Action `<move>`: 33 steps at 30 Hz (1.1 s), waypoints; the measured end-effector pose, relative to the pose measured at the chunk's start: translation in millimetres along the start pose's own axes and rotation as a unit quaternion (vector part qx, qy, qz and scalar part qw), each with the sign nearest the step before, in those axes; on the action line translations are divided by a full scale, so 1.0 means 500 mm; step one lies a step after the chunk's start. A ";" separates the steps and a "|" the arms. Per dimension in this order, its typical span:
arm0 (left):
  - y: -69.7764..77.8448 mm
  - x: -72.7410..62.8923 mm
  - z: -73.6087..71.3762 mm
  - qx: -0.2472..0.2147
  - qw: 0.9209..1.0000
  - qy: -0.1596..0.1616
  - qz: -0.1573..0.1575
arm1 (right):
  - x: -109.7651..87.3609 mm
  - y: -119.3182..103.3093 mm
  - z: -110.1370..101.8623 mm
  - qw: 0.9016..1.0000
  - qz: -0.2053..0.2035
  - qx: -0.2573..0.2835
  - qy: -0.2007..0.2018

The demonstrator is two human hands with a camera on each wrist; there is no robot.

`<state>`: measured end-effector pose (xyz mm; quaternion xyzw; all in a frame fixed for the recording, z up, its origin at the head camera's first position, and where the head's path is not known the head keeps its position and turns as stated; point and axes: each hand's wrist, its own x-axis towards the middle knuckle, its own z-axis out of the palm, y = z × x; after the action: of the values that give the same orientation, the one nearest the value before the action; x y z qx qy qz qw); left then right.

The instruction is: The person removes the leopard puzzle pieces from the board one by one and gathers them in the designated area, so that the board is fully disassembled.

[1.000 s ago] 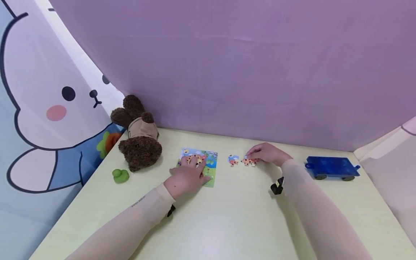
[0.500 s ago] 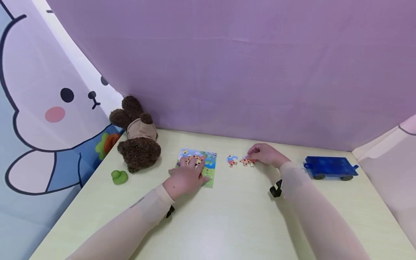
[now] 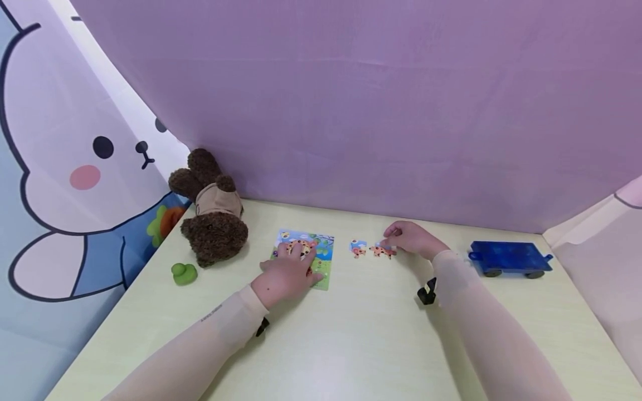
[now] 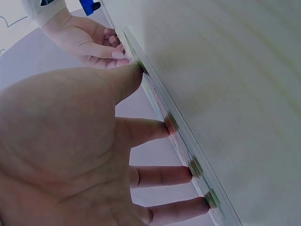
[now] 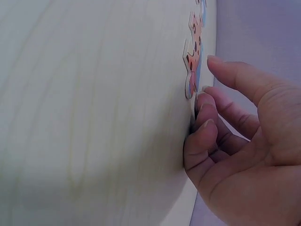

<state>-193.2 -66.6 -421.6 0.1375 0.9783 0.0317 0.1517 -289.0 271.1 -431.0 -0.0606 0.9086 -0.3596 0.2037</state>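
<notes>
My left hand [image 3: 288, 277] lies spread on a colourful picture board [image 3: 326, 253] with a spotted animal on it. In the left wrist view the thumb and fingertips [image 4: 200, 205] press on its thin edge-on surface. My right hand [image 3: 413, 238] is at the right end of some joined jigsaw pieces [image 3: 379, 252], printed with orange spotted fur. In the right wrist view the thumb stands apart from the other fingers, which are loosely bent with their tips right beside the jigsaw pieces' edge. Another jigsaw piece [image 3: 358, 248] with a blue top lies just left of them.
A brown plush rabbit [image 3: 215, 223] lies at the table's back left, near a small green toy duck [image 3: 184, 273]. At the far right stands a blue toy wagon [image 3: 510, 258]. A purple cloth [image 3: 351, 139] hangs behind the table's back edge.
By the right fingertips, the joined jigsaw pieces now look closer together, with the notch along their lower edge less visible. The left hand stays where it was on the board.
</notes>
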 end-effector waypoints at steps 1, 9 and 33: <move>0.000 0.000 0.000 0.000 1.000 0.000 0.000 | 0.000 0.000 0.000 1.000 -0.001 -0.001 0.001; 0.001 -0.001 -0.001 0.005 1.000 0.000 0.004 | 0.005 -0.025 -0.001 1.000 -0.020 0.015 -0.002; 0.001 0.003 -0.004 0.016 1.000 -0.007 -0.004 | 0.072 -0.219 0.090 0.994 -0.094 0.052 -0.026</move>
<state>-194.8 -65.6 -420.0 0.1361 0.9782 0.0147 0.1563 -307.1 153.4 -398.2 -0.1438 0.8734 -0.4223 0.1953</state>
